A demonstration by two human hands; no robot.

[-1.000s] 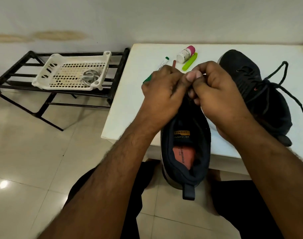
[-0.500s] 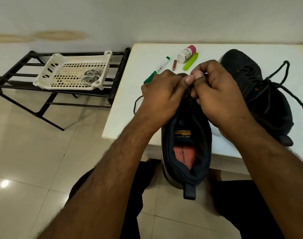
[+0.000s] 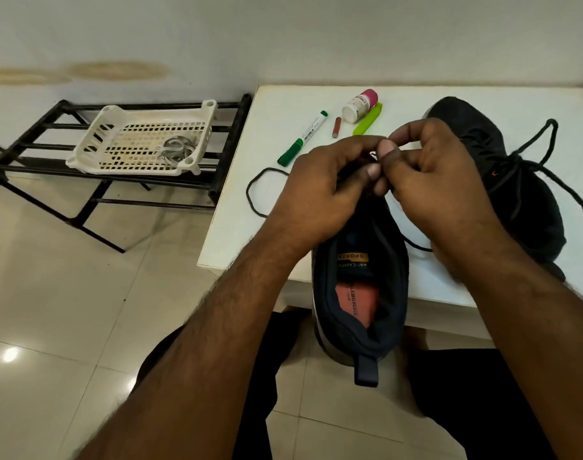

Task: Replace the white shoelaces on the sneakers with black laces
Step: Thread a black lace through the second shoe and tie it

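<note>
A dark navy sneaker with an orange insole hangs over the near edge of the white table, heel toward me. My left hand and my right hand meet over its tongue, fingers curled, pinching a black lace at the eyelets. The lace loops out to the left on the table, and another stretch shows at the right of the shoe. A second black sneaker with black laces tied lies at the right. The front of the near shoe is hidden by my hands.
A green-capped marker, a small brown stick, a white bottle with pink cap and a lime green bar lie at the table's back. Left, a black rack carries a white basket holding pale laces.
Both hands have drawn slightly toward me and the lace has been pulled further out; its loop at the left on the table has grown. The marker is uncovered.
</note>
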